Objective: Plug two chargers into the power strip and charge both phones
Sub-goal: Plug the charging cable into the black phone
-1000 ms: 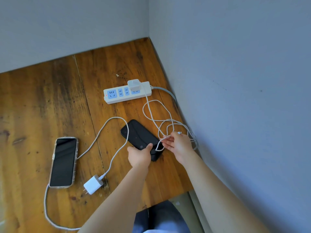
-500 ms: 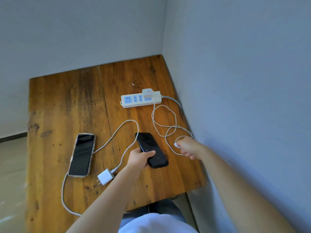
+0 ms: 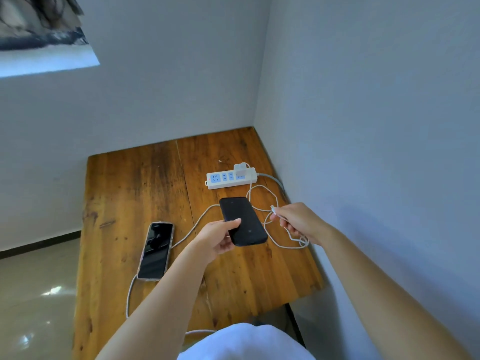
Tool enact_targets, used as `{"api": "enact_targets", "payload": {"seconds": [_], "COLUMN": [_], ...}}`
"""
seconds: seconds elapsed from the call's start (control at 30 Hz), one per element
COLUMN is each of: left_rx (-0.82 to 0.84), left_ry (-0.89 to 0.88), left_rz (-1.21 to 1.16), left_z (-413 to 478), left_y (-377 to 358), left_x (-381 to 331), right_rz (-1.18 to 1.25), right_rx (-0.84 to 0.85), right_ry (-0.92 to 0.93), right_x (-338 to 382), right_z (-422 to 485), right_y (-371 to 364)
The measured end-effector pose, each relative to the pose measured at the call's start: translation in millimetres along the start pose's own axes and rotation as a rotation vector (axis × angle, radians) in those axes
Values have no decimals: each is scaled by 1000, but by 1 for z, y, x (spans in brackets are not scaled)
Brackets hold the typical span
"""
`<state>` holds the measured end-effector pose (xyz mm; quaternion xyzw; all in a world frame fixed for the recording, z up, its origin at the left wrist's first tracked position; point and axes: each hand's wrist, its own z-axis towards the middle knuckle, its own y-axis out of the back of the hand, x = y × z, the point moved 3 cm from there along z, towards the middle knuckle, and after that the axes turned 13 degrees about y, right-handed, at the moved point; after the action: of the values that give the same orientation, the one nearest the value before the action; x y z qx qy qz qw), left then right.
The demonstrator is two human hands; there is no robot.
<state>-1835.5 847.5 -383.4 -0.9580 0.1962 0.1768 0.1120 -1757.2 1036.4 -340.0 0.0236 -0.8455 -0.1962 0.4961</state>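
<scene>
A white power strip (image 3: 228, 181) lies at the back right of the wooden table (image 3: 135, 193), with one white charger (image 3: 240, 168) plugged into its right end. My left hand (image 3: 220, 239) holds a black phone (image 3: 242, 220) lifted above the table. My right hand (image 3: 298, 222) pinches the plug end of that charger's white cable (image 3: 275, 240), just right of the phone. A second phone (image 3: 155, 250) with a dark screen lies flat at the left, with a grey cable (image 3: 192, 228) in its near end. The other charger is hidden behind my left arm.
Grey walls close the table's back and right sides, meeting in a corner behind the strip. The strip's own grey cord (image 3: 275, 179) runs off toward the right wall. A shiny tiled floor (image 3: 33, 294) lies left of the table. White clothing (image 3: 246, 344) fills the bottom middle.
The view has tilted up and pulled back. My left hand has lifted the black phone off the table. My right hand has raised the cable's plug end beside it.
</scene>
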Motion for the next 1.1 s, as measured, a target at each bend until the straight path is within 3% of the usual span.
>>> {"api": "enact_targets", "payload": {"seconds": [0.13,0.4,0.8,1.1], "left_rx": [4,44,87,79], "left_ry": [-17,-22,-36,-42], "left_rz": [-71,-218,-278,-280], "left_z": [-17,-37,-32,-24], "left_y": [10,19,9,-9], "left_x": [-8,-2,-8,-14], "right_rz": [13,-64,-36,-2], "right_rx": [-53,41,-6,-191], "right_ry": [114,191,142,100], "right_x": [18,22,25,14], "right_z": [-22,-49,-43,-36], "right_y": [-12,-40,-40,-28]}}
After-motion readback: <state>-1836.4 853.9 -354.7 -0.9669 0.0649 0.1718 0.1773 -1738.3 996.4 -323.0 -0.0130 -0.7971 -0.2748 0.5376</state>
